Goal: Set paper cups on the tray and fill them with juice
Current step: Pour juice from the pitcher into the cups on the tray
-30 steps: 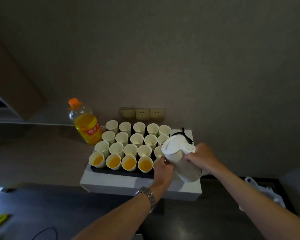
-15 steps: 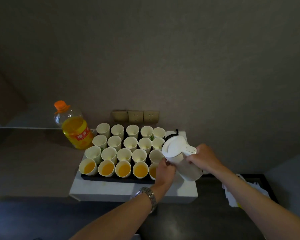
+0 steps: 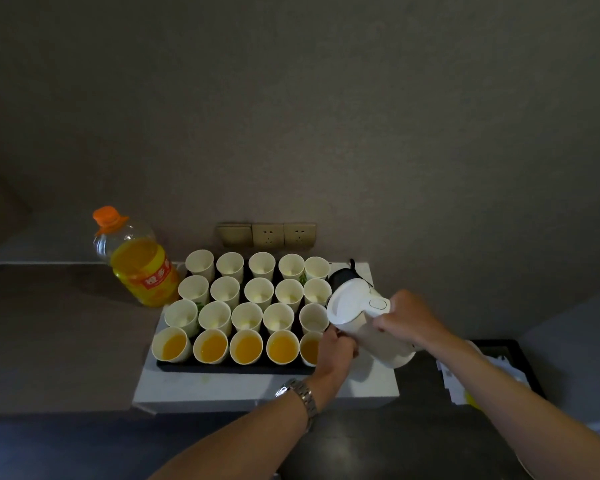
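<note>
The right hand [image 3: 407, 320] is gripping the tilted jug [image 3: 364, 320] and the left hand [image 3: 335, 348] is holding the cup [image 3: 310, 348]; tilting more is risking overflow.

Tray [image 3: 222, 367] on box [image 3: 243, 389], holding four rows of cups [image 3: 259, 293]; nearest row holds juice [image 3: 246, 348]. Bottle [image 3: 141, 263] left of tray, behind box. Sockets [image 3: 283, 234] on wall behind cups. Kettle [image 3: 369, 323] tilted at tray's right end.
</note>
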